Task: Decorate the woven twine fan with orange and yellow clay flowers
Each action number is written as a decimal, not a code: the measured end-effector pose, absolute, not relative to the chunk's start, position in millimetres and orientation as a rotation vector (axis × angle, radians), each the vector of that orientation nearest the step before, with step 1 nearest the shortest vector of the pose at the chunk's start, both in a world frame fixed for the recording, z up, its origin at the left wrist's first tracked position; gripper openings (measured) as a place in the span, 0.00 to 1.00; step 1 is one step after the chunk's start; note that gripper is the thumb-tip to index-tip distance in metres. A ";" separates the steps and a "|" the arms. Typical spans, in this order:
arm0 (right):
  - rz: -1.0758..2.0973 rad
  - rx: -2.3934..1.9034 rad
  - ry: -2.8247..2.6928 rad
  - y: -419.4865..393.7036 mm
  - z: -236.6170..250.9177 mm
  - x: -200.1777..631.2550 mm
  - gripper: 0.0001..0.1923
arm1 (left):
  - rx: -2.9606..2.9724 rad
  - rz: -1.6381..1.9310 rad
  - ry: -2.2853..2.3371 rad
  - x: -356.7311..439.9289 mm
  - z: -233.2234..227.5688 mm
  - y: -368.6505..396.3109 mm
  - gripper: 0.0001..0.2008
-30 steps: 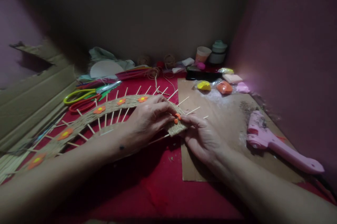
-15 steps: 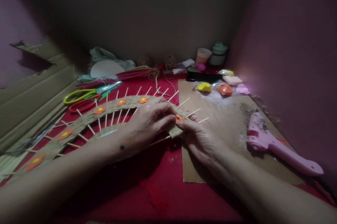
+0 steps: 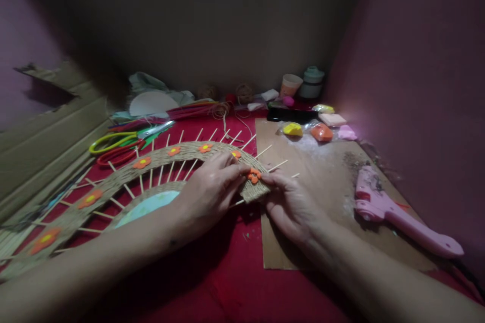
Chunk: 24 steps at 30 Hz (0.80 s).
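A curved band woven from twine (image 3: pixel 189 149), with thin sticks through it, arches across the red cloth. Orange flowers with yellow centres dot the band; one orange flower (image 3: pixel 254 176) near its right end shows an open middle with no yellow. My left hand (image 3: pixel 212 181) is closed, fingertips pinching that flower's left edge. Around the band's right end, my right hand (image 3: pixel 297 201) is closed, thumb at the flower's right edge and fingers underneath, partly hidden. Inside the arch, a light-blue panel (image 3: pixel 146 208) shows behind my left forearm.
A pink glue gun (image 3: pixel 409 224) lies on a brown board (image 3: pixel 318 176) at right. Wrapped yellow clay (image 3: pixel 293 129) and orange clay (image 3: pixel 322 132) sit on its far edge. Scissors (image 3: pixel 113 143) lie at left. A paper cup (image 3: pixel 291 85) and a jar (image 3: pixel 311 83) stand behind.
My left hand has shifted slightly left and down, uncovering another flower on the band and more of the light-blue panel. The flower between my fingertips shows more fully.
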State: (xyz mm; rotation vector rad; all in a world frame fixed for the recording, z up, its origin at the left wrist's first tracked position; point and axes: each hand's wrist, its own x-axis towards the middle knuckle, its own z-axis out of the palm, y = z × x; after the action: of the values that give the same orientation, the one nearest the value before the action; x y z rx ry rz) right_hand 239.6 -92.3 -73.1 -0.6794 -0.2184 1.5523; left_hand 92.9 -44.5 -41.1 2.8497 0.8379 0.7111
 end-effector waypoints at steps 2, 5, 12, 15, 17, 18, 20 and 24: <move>1.556 -0.683 -0.224 -91.8 -74.6 238.8 0.08 | 2.874 0.733 0.820 92.7 -42.4 -45.1 0.13; 1.557 -0.691 -0.234 -92.0 -76.2 238.0 0.08 | 2.894 0.781 0.782 92.7 -45.0 -44.8 0.13; 1.562 -0.691 -0.230 -92.5 -75.1 238.3 0.07 | 2.926 0.799 0.717 89.8 -39.9 -41.9 0.10; 1.556 -0.689 -0.210 -92.5 -73.1 239.0 0.08 | 2.881 0.830 0.727 89.0 -34.5 -42.6 0.11; 1.566 -0.684 -0.201 -92.5 -72.4 239.4 0.07 | 2.869 0.825 0.697 89.8 -34.9 -44.4 0.12; 1.573 -0.682 -0.196 -92.5 -72.4 239.5 0.07 | 2.869 0.807 0.697 90.5 -36.5 -45.6 0.12; 1.576 -0.675 -0.183 -92.3 -73.3 239.5 0.06 | 2.870 0.776 0.720 92.0 -41.2 -48.1 0.12; 1.565 -0.660 -0.204 -91.5 -76.4 239.1 0.08 | 2.875 0.716 0.738 94.6 -48.7 -51.8 0.11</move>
State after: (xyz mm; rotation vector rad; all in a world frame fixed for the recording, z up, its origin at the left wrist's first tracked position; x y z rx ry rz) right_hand 239.1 -91.5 -76.4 -0.6599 -0.2042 1.5649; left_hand 94.6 -51.8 -48.7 2.8754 0.7377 0.7165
